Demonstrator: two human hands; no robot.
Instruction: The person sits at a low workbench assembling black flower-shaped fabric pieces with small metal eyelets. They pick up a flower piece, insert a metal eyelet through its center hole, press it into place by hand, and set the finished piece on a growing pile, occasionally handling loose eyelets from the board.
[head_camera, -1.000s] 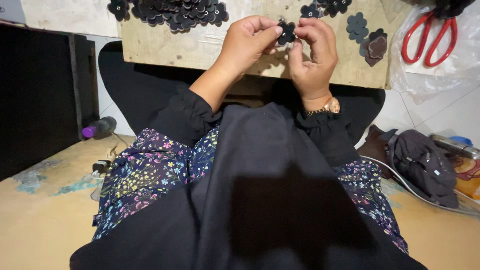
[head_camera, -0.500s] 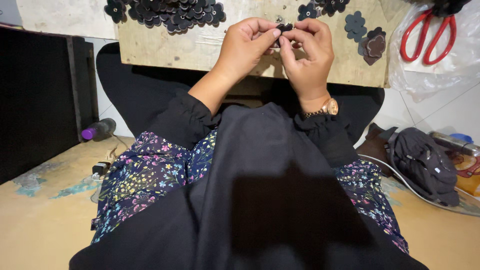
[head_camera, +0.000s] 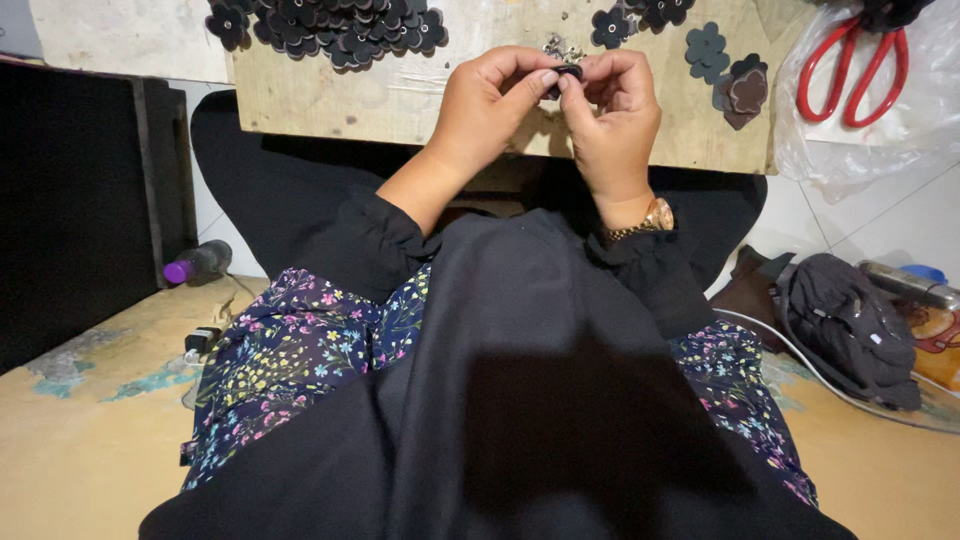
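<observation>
Black, flower-shaped piece sits pinched between my left hand and right hand, fingertips pressed together over the wooden board. I'd judge a steady thumb-and-finger grip matters here, keeping it close above the small metal fittings. A pile of dark flower cutouts lies top left; red scissors rest well apart.

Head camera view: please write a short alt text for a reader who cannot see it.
Both hands, left hand and right hand, pinch a small black flower piece together above a wooden board. More black flower cutouts lie on the board, and red scissors rest on a plastic bag.
</observation>
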